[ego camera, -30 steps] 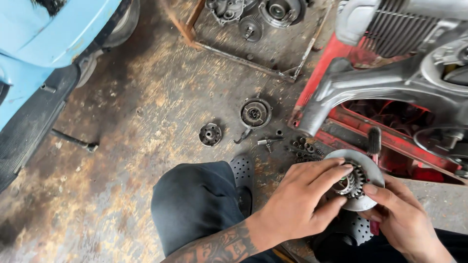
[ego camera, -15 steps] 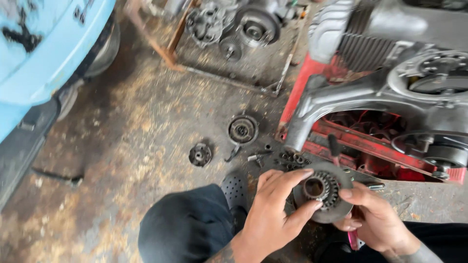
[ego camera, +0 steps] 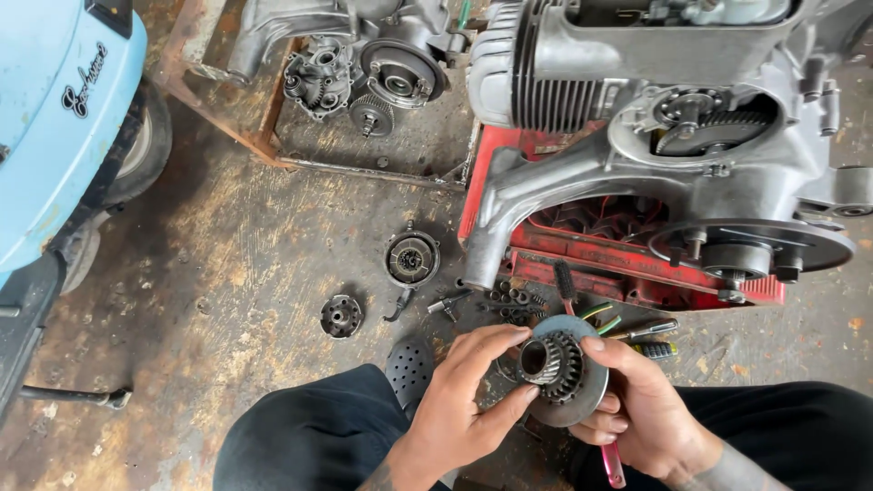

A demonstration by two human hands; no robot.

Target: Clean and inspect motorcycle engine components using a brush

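Both hands grip one toothed clutch disc [ego camera: 566,386] — left hand [ego camera: 464,400] pinching its hub, right hand [ego camera: 641,409] cupping beneath — above the stained floor [ego camera: 227,264].

Two hands are in view: the left hand [ego camera: 464,395] and the right hand [ego camera: 641,409], both on one toothed gear disc [ego camera: 559,368]. On the floor [ego camera: 227,273] lie two round parts, a larger drum [ego camera: 411,258] and a smaller hub [ego camera: 342,315]. One big engine block [ego camera: 655,127] sits on one red stand [ego camera: 618,259]. One light-blue scooter [ego camera: 55,118] is at the left, and one metal tray [ego camera: 364,118] holds more engine pieces (too crowded to count). Small bolts [ego camera: 509,300] cluster uncounted.
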